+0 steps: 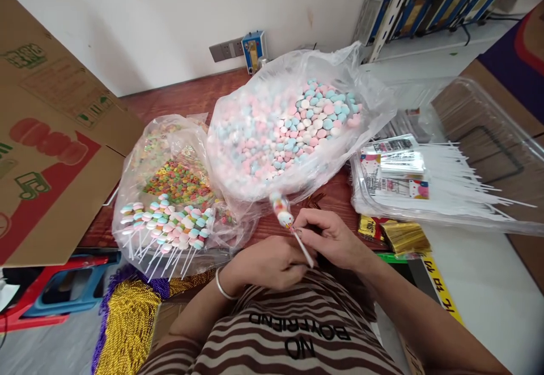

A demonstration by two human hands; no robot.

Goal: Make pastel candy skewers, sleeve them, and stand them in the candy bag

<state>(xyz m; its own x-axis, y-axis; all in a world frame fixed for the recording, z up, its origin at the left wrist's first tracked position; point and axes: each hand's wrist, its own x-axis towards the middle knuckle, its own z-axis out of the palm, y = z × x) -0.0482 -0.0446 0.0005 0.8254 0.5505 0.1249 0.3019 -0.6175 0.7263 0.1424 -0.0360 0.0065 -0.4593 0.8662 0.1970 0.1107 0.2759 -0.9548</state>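
Note:
A candy skewer (282, 211) in a clear printed wrapper points up and away from me, its white stick slanting down toward my shirt. My right hand (334, 236) pinches the wrapper's gathered neck where the stick begins. Low on the stick, my left hand (272, 263) has its fingers curled around it; part of that grip is hidden. Just beyond the skewer lies a large clear bag of pink, blue and white candies (317, 117). To the left, several finished candy skewers (170, 222) rest on a bag of small multicoloured ring candies (181, 179).
At right, a clear plastic tray (361, 196) holds white sticks (450, 177) and printed wrappers (402, 162). Gold twist ties (406, 239) lie near its front edge. A cardboard box (55, 120) stands at left. A small blue device (254, 52) sits by the wall.

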